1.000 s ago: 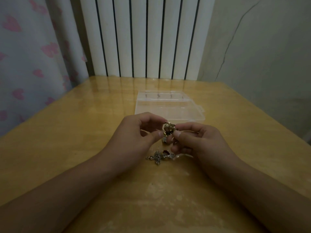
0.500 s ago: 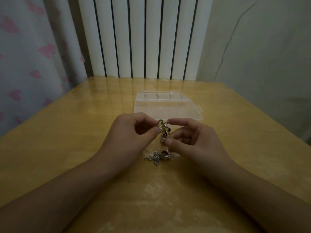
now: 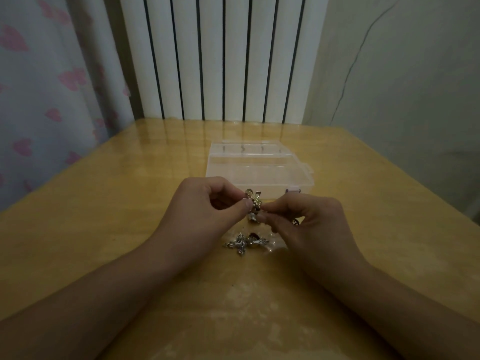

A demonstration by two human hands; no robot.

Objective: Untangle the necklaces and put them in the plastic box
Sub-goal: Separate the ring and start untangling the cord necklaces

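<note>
A gold flower-shaped pendant point(image 3: 253, 201) of a tangled necklace is held just above the wooden table. My left hand point(image 3: 205, 206) pinches it from the left between thumb and forefinger. My right hand point(image 3: 304, 224) pinches the same tangle from the right. Below the hands, a silver cross pendant point(image 3: 240, 244) and more tangled necklace pieces point(image 3: 257, 240) lie on the table. The clear plastic box point(image 3: 259, 172) lies open just beyond my hands; its compartments look empty.
The wooden table point(image 3: 130, 216) stands against a white radiator point(image 3: 215, 58). A curtain with pink hearts point(image 3: 46, 81) hangs at the left and a grey wall point(image 3: 402, 74) is at the right.
My right hand has curled its fingers in and closed its pinch on the tangle. The gold pendant has turned slightly between the two hands. The pieces on the table have not moved.
</note>
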